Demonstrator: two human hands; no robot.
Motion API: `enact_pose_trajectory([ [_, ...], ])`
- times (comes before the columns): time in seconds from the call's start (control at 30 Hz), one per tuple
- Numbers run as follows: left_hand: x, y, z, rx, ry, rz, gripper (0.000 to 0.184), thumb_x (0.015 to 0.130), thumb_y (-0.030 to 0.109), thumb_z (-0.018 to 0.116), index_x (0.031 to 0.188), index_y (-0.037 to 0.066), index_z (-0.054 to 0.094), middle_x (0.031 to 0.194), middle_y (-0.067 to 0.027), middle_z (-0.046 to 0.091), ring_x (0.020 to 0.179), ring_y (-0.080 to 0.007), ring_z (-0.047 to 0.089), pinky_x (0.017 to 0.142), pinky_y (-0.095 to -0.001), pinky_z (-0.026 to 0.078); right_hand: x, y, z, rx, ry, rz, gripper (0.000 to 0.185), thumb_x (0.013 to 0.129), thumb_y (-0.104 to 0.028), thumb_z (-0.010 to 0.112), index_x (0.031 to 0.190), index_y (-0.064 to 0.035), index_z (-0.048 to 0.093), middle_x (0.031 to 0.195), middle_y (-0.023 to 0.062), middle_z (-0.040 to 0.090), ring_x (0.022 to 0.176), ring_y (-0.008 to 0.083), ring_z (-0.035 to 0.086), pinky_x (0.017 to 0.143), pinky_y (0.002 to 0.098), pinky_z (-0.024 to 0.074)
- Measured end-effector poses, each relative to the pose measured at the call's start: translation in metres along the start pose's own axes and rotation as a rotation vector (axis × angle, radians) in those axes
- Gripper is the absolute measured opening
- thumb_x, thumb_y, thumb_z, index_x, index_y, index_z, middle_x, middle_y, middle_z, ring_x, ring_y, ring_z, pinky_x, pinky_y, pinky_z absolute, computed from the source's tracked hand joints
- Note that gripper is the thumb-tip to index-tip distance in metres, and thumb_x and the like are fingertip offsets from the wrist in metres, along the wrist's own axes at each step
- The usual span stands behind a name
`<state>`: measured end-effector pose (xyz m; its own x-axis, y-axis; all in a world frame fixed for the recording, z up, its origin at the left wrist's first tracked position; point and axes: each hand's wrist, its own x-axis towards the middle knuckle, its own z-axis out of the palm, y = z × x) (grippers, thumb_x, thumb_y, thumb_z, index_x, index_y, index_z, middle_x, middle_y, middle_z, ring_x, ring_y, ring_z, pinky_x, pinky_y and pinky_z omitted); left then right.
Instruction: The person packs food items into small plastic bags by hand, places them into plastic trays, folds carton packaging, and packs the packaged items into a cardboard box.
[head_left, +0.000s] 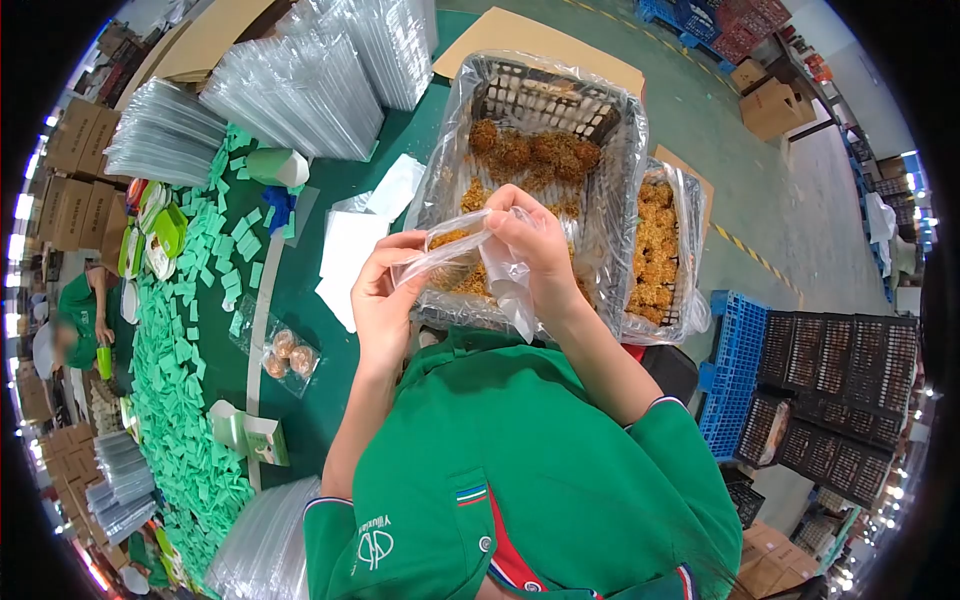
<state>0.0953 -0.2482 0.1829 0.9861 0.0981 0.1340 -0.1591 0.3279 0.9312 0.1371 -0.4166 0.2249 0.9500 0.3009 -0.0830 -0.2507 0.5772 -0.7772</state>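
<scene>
A thin clear plastic bag (510, 280) is stretched between my two hands, above a plastic-lined black crate (425, 190). My left hand (388, 285) pinches one edge of the bag between thumb and fingers. The other side of it is gripped by my right hand (530, 245), with the fingers closed and loose film hanging below. Brown crumb-coated balls (535, 152) lie at the far end of the crate, with loose crumbs nearer my hands. Whether anything is inside the bag I cannot tell.
Right of the crate stands a second lined crate of coated pieces (655, 250). To the left are a bag of round pieces (289, 355), white sheets (350, 255), many green packets (165, 370) and stacked clear trays (300, 90). A co-worker (80, 315) is at far left.
</scene>
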Motion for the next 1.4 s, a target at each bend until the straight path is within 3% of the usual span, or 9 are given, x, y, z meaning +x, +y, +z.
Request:
enact_pose_trajectory([
  [0.33,0.001,0.032,-0.009,0.567,-0.176,0.165,0.018,0.074,-0.012,0.058,0.087,0.000,0.056,0.093,-0.0050,0.052,0.076,-0.0094,0.050,0.068,-0.0207,0.041,0.007,0.002,-0.010,-0.499,-0.058,-0.026,0.011,0.082,-0.012,0.060,0.080,-0.0040,0.052,0.071,-0.0043,0.049,0.065,0.0018,0.043,0.058,0.0187,0.0348],
  [0.57,-0.001,0.022,0.013,0.419,-0.143,-0.173,0.036,0.071,-0.012,0.057,0.104,0.002,0.056,0.093,-0.0027,0.050,0.068,-0.0066,0.048,0.063,-0.0195,0.041,0.002,0.017,0.001,-0.946,-0.233,-0.228,0.007,0.078,-0.007,0.058,0.081,-0.0030,0.053,0.069,0.0034,0.054,0.063,0.0108,0.051,0.060,0.0240,0.0424],
  [0.73,-0.003,0.010,0.006,0.396,-0.110,-0.248,0.021,0.075,-0.013,0.053,0.090,-0.001,0.061,0.086,-0.0022,0.053,0.075,-0.0076,0.054,0.064,-0.0200,0.043,-0.005,0.026,0.001,-1.099,-0.242,-0.236,0.009,0.079,-0.009,0.060,0.082,-0.0032,0.054,0.070,0.0072,0.055,0.064,0.0124,0.054,0.060,0.0246,0.0435],
  [0.83,-0.002,0.010,0.002,0.334,-0.053,-0.224,0.018,0.076,-0.014,0.052,0.085,-0.002,0.062,0.087,-0.0026,0.054,0.075,-0.0084,0.056,0.064,-0.0204,0.044,-0.004,0.027,-0.007,-0.928,-0.179,-0.169,0.013,0.084,-0.015,0.059,0.086,-0.0031,0.054,0.079,0.0044,0.058,0.072,0.0094,0.054,0.065,0.0230,0.0433],
  [0.93,0.000,0.019,-0.008,0.343,-0.095,-0.164,0.018,0.076,-0.014,0.052,0.085,-0.002,0.063,0.087,-0.0034,0.055,0.073,-0.0080,0.055,0.062,-0.0198,0.043,0.000,0.025,-0.030,-0.694,0.006,0.114,0.022,0.090,-0.025,0.055,0.096,-0.0044,0.054,0.091,0.0017,0.058,0.079,0.0093,0.052,0.069,0.0221,0.0425],
  [0.97,0.001,0.024,-0.009,0.337,-0.115,-0.166,0.018,0.076,-0.014,0.052,0.085,-0.002,0.063,0.087,-0.0034,0.055,0.073,-0.0078,0.055,0.061,-0.0195,0.043,-0.001,0.024,-0.036,-0.565,-0.065,0.280,0.039,0.090,-0.039,0.051,0.106,-0.0036,0.049,0.102,0.0093,0.057,0.088,0.0155,0.056,0.070,0.0302,0.0463],
  [1.07,0.005,0.034,-0.004,0.279,-0.172,-0.202,0.019,0.075,-0.013,0.052,0.084,-0.002,0.064,0.086,-0.0032,0.055,0.070,-0.0073,0.053,0.059,-0.0192,0.041,-0.015,0.027,-0.021,-0.141,-0.078,0.640,0.045,0.091,-0.041,0.050,0.114,-0.0036,0.044,0.107,0.0099,0.053,0.094,0.0165,0.052,0.077,0.0327,0.0445],
  [1.2,0.007,0.041,-0.002,0.241,-0.229,-0.235,0.017,0.075,-0.011,0.053,0.085,-0.001,0.064,0.085,-0.0027,0.055,0.069,-0.0073,0.052,0.058,-0.0194,0.041,-0.010,0.056,-0.022,0.108,-0.362,0.422,0.053,0.085,-0.040,0.060,0.121,-0.0064,0.039,0.108,0.0093,0.050,0.099,0.0175,0.050,0.084,0.0335,0.0416],
  [1.4,0.009,0.055,-0.006,0.196,-0.211,-0.222,0.013,0.078,-0.009,0.055,0.085,-0.002,0.063,0.085,-0.0031,0.055,0.068,-0.0078,0.053,0.056,-0.0198,0.042,-0.011,0.048,-0.015,0.043,-0.276,0.386,0.043,0.084,-0.035,0.061,0.111,-0.0056,0.047,0.099,0.0059,0.054,0.089,0.0147,0.052,0.075,0.0301,0.0429],
])
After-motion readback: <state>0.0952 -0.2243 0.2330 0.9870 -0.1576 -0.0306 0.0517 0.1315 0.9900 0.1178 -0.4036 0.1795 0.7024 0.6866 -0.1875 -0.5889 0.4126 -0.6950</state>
